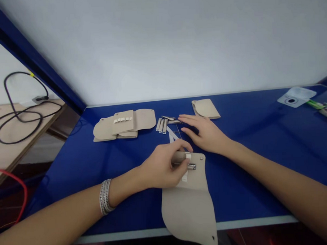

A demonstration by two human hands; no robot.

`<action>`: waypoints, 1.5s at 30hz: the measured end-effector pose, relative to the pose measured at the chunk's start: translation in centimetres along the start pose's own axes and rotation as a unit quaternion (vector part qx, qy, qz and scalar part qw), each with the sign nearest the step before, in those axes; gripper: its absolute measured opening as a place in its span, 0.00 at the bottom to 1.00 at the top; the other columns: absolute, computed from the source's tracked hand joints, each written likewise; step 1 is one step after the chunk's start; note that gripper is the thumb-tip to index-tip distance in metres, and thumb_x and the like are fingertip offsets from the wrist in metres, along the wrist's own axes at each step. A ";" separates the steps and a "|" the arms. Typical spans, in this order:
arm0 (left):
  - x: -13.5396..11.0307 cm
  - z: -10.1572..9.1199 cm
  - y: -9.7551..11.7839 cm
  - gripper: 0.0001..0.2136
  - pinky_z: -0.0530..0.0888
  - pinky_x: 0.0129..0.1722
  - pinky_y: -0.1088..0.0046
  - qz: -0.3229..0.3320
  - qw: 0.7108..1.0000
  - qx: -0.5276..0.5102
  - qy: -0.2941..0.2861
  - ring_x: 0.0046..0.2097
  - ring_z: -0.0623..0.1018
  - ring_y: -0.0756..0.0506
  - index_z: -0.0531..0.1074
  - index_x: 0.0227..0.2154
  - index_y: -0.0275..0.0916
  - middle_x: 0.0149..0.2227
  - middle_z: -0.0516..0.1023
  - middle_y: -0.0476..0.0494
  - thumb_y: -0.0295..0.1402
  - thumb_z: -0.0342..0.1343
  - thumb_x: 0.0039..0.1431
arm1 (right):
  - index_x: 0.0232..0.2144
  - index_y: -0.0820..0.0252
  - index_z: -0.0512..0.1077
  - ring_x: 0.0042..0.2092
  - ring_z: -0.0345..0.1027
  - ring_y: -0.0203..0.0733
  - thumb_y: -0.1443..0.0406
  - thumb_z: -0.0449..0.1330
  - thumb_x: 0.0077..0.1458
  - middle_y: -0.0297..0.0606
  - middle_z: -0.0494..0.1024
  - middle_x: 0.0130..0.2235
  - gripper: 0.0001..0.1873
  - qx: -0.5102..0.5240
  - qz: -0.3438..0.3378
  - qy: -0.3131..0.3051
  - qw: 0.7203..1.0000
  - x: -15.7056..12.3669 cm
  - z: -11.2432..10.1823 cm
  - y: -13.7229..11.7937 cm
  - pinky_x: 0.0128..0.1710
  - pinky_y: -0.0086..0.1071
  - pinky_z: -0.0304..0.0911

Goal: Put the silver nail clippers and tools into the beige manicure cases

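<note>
A beige snap-fastened case (189,208) lies unfolded before me, its lower flap hanging over the table's front edge. My left hand (168,164) is curled over its upper part, thumb and fingers pinching the material near the white elastic loops (184,178). One nail clipper (191,166) sticks out from under the thumb, lying across the case; its other end is hidden. My right hand (207,135) rests farther back, fingers stretched out, fingertips at a group of silver nail clippers (160,125) and thin metal tools (178,131). Nothing shows in its grasp.
More beige cases (144,119) are stacked at the back left, and a folded one (208,109) lies behind my right hand. A clear plastic item (296,96) and a green-handled tool (314,104) lie far right. Black cable (40,120) coils on a wooden table at left.
</note>
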State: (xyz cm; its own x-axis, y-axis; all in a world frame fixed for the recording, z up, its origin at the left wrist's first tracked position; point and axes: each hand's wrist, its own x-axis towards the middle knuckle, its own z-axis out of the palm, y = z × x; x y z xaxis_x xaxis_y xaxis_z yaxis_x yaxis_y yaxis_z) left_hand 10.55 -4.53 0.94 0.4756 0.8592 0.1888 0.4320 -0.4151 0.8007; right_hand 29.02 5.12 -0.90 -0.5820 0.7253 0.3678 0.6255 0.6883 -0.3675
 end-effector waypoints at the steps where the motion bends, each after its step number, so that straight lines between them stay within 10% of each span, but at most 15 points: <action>1: 0.0 0.1 0.0 0.11 0.66 0.24 0.78 -0.002 1.000 0.007 0.008 0.25 0.70 0.53 0.66 0.43 0.39 0.33 0.74 0.47 0.31 0.51 0.57 | 0.53 0.58 0.69 0.59 0.63 0.49 0.62 0.51 0.61 0.42 0.71 0.57 0.19 0.000 0.000 0.000 1.000 0.0 0.1 0.1 0.57 0.48 0.57; 19: 0.7 -0.3 -0.5 0.10 0.67 0.28 0.75 -0.081 0.993 -0.012 0.084 0.31 0.73 0.50 0.68 0.42 0.39 0.34 0.76 0.47 0.33 0.53 0.57 | 0.38 0.58 0.78 0.42 0.68 0.47 0.60 0.56 0.59 0.43 0.76 0.40 0.12 -0.019 0.017 0.059 0.998 0.8 1.4 1.1 0.45 0.44 0.60; 27: 1.2 -1.1 -1.4 0.11 0.68 0.28 0.74 -0.075 0.990 0.012 0.119 0.27 0.72 0.51 0.68 0.42 0.39 0.30 0.75 0.49 0.32 0.54 0.56 | 0.34 0.59 0.75 0.39 0.67 0.45 0.66 0.57 0.56 0.40 0.76 0.35 0.06 0.041 0.030 0.109 0.993 0.3 -1.2 0.2 0.40 0.41 0.62; 45: 1.7 -1.5 -2.9 0.11 0.74 0.40 0.69 -0.092 0.977 -0.095 0.168 0.39 0.76 0.47 0.67 0.43 0.37 0.38 0.75 0.43 0.33 0.54 0.59 | 0.35 0.59 0.72 0.38 0.64 0.45 0.69 0.55 0.56 0.41 0.74 0.36 0.06 0.008 -0.095 0.057 0.994 -0.5 -2.4 -2.4 0.40 0.41 0.59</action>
State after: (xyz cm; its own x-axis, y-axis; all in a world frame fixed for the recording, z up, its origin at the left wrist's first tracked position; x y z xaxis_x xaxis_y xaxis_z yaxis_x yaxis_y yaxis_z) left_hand 8.93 -1.42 -0.23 0.1103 0.9770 0.1827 0.3220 -0.2091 0.9234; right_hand 29.08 3.09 1.80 -0.6262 0.5760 0.5254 0.5012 0.8136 -0.2947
